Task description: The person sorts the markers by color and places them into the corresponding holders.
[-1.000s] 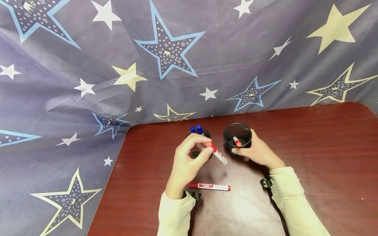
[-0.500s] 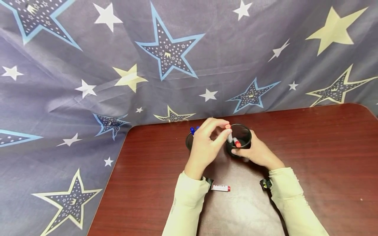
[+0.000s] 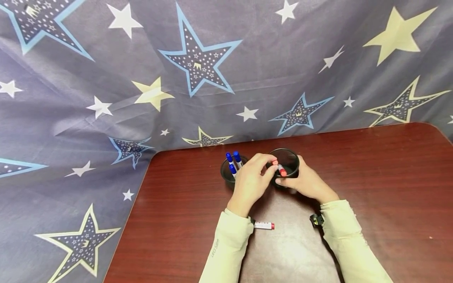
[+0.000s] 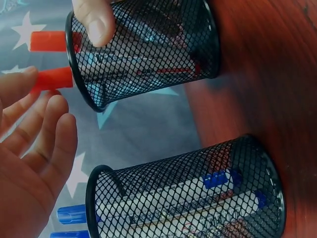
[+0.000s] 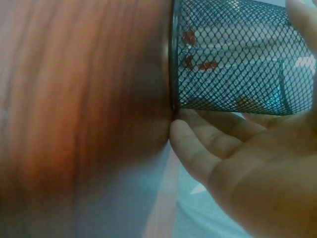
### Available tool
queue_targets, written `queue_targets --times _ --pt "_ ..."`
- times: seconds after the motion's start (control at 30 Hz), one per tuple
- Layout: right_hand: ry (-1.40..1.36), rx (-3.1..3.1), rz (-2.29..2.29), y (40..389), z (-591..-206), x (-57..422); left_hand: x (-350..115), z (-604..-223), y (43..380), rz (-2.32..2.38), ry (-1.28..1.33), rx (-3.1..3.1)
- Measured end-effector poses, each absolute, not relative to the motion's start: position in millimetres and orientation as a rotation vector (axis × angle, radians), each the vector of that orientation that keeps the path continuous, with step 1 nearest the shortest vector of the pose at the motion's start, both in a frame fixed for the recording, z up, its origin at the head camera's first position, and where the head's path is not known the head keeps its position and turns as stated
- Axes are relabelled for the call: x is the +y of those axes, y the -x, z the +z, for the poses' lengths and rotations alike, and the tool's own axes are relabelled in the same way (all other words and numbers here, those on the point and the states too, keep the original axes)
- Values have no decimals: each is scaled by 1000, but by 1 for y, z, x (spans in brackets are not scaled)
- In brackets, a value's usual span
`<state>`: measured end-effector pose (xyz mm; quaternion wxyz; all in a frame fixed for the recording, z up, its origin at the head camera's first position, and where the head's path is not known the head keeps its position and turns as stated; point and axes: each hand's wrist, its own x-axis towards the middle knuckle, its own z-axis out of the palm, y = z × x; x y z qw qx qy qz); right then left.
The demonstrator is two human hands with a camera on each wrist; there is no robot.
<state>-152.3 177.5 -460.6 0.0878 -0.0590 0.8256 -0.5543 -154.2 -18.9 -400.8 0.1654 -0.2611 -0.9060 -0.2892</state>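
My left hand (image 3: 250,182) pinches a red marker by its capped end (image 4: 54,79), at the rim of a black mesh pen cup (image 4: 148,44). The marker's body shows through the mesh, inside the cup. A second red marker (image 3: 282,170) leans in the same cup, its cap above the rim. My right hand (image 3: 311,182) holds this cup round its side, thumb at the near side and fingers behind it, as the right wrist view shows. Left of it stands another black mesh pen cup (image 4: 188,193) with several blue markers (image 3: 236,156), partly covered by my left hand.
One more red marker (image 3: 264,225) lies on the reddish-brown wooden table (image 3: 382,188), partly hidden by my left wrist. A grey curtain with stars (image 3: 226,114) hangs along the table's back and left edges.
My left hand has carried the red marker rightward from above the blue markers' cup and lowered it into the right-hand cup. My right hand has stayed on that cup.
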Motion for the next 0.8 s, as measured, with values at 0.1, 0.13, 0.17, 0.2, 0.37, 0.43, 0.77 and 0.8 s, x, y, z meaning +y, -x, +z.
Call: queue_targets --times 0.1,0.13,0.17,0.2,0.37,0.43,0.77,0.8 --pt "171 2458 -1652 153 -461 177 -19 -403 153 -822 753 -2571" --pt "169 2457 -1654 153 -461 177 -19 -403 153 -823 757 -2568" --pt "171 2455 -1655 153 -461 177 -19 -403 152 -827 761 -2568" --pt "172 2456 -1652 153 -461 177 -19 -403 151 -828 762 -2574" --pt "190 2510 -1612 153 -461 177 -21 -403 145 -865 789 -2611" --pt "197 2550 -1587 153 -461 177 -21 -404 143 -882 799 -2618" --pt "197 2577 -1565 152 -460 177 -25 -407 136 -886 847 -2623" --pt "196 2572 -1568 152 -460 177 -25 -407 136 -886 846 -2627"
